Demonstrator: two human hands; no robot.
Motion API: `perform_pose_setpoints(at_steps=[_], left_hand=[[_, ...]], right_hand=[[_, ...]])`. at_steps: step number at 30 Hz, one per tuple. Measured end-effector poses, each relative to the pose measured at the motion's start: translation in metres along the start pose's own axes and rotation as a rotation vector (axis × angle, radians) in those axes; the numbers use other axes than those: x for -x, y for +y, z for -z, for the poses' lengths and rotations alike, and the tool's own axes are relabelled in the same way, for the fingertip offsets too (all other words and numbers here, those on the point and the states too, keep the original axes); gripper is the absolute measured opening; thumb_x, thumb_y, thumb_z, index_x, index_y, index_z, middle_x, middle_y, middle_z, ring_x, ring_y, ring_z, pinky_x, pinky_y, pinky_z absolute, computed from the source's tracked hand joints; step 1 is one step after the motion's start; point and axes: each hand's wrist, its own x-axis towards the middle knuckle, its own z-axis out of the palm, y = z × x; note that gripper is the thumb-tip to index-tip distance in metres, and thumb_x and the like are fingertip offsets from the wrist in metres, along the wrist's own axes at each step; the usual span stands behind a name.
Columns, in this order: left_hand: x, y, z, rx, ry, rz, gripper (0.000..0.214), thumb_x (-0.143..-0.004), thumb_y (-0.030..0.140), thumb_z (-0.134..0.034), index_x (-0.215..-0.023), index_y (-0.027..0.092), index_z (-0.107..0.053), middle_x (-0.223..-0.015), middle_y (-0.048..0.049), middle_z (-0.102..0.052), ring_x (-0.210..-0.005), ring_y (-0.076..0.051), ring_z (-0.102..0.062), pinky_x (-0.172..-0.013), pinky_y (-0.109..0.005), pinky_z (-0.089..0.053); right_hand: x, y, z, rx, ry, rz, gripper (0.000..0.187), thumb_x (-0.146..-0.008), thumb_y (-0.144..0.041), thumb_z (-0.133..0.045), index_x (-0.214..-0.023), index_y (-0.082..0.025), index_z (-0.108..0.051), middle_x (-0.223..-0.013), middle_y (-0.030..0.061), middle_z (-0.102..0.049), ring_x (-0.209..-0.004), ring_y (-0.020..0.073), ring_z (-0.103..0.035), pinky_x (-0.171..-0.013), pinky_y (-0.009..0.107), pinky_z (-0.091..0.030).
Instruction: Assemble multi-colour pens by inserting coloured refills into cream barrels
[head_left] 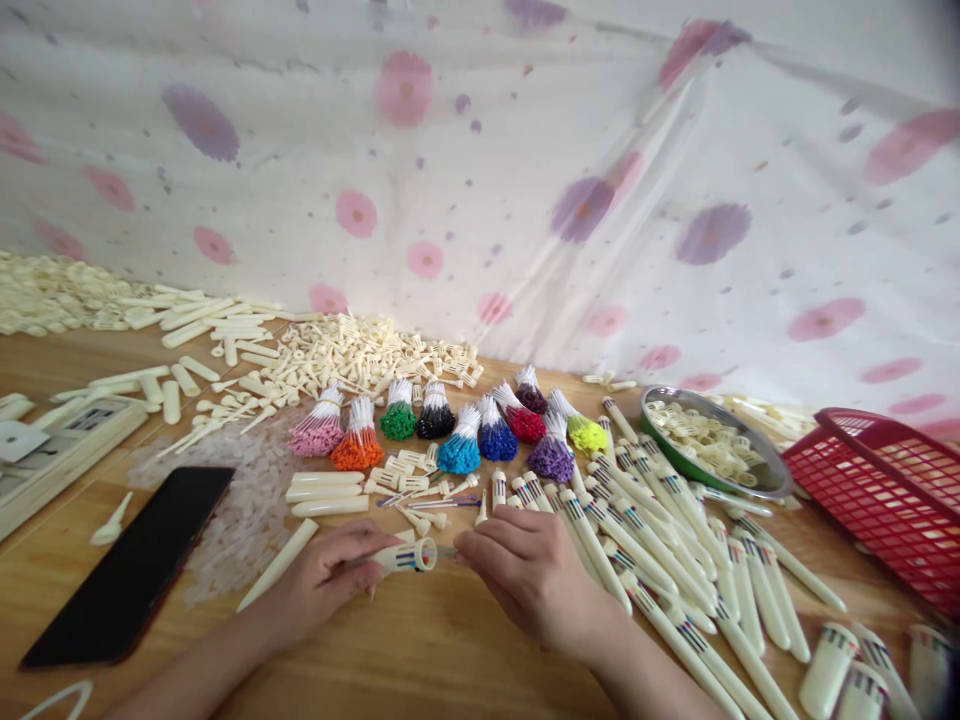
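My left hand (326, 580) is closed round a cream pen barrel (409, 556) with coloured marks, held flat with its open end pointing right. My right hand (525, 570) is pinched at that open end, its fingers pressed together on something too small to make out. Just beyond the hands lie loose cream barrels (328, 493) and small parts. Behind them stand bundles of coloured refills (459, 450) in pink, orange, green, black, blue, red, purple and yellow. To the right lies a heap of assembled pens (675, 540).
A black phone (131, 565) lies face down at the left, beside clear small bits (247, 500). A steel bowl (757, 480) of cream parts and a red plastic basket (885, 490) sit at the right. Piles of cream parts (352, 355) run along the flowered cloth backdrop.
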Motion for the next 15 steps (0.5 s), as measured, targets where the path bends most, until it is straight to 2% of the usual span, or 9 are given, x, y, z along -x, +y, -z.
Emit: perform_pose_setpoints(at_steps=[2,6,8,10,12,15], left_hand=[[0.000,0.000,0.000,-0.014,0.019,-0.007,0.026,-0.081,0.032,-0.058,-0.102,0.026,-0.072,-0.085,-0.0063,-0.069,-0.065,-0.018,-0.064,-0.057,-0.024,-0.054],[-0.001,-0.001,0.001,-0.052,0.124,-0.006,0.022,-0.076,0.027,-0.064,-0.096,0.026,-0.074,-0.094,-0.0055,-0.071,-0.088,-0.023,-0.065,-0.080,-0.030,-0.052],[-0.001,-0.002,0.001,-0.011,0.171,0.010,0.021,-0.073,0.025,-0.065,-0.093,0.025,-0.073,-0.095,-0.0046,-0.071,-0.092,-0.023,-0.064,-0.084,-0.030,-0.050],[-0.002,-0.002,0.001,0.074,0.192,0.024,0.018,-0.072,0.023,-0.066,-0.090,0.024,-0.070,-0.091,-0.0032,-0.071,-0.089,-0.022,-0.064,-0.080,-0.028,-0.051],[-0.002,-0.001,0.001,0.162,0.203,0.032,0.016,-0.071,0.021,-0.067,-0.087,0.023,-0.068,-0.085,-0.0010,-0.068,-0.084,-0.019,-0.064,-0.076,-0.025,-0.051],[-0.002,0.000,0.000,0.261,0.210,0.035,0.016,-0.071,0.019,-0.067,-0.086,0.023,-0.066,-0.083,0.0012,-0.066,-0.083,-0.016,-0.063,-0.075,-0.021,-0.050]], right_hand=[[0.000,-0.001,0.002,0.030,-0.009,0.043,0.024,-0.093,-0.011,-0.036,-0.085,-0.014,-0.059,-0.064,0.0032,-0.057,-0.056,0.0148,-0.044,-0.052,0.028,-0.032],[-0.001,0.002,0.003,0.055,-0.025,0.049,0.022,-0.094,-0.015,-0.038,-0.095,-0.013,-0.060,-0.069,0.0044,-0.061,-0.060,0.0153,-0.049,-0.054,0.027,-0.036],[-0.001,0.007,0.004,0.018,-0.003,-0.016,0.020,-0.094,-0.018,-0.041,-0.097,-0.014,-0.060,-0.074,0.0051,-0.064,-0.067,0.0157,-0.053,-0.059,0.026,-0.039],[-0.001,0.013,0.004,-0.022,-0.005,-0.144,0.018,-0.093,-0.022,-0.044,-0.098,-0.015,-0.060,-0.078,0.0053,-0.065,-0.073,0.0161,-0.057,-0.063,0.026,-0.041],[-0.002,0.018,0.002,-0.036,-0.129,-0.282,0.016,-0.092,-0.025,-0.048,-0.094,-0.016,-0.061,-0.080,0.0048,-0.065,-0.076,0.0165,-0.059,-0.064,0.025,-0.042],[-0.002,0.018,-0.010,-0.030,-0.508,-0.348,0.014,-0.088,-0.028,-0.054,-0.084,-0.017,-0.063,-0.082,0.0037,-0.067,-0.076,0.0180,-0.061,-0.064,0.025,-0.042]])
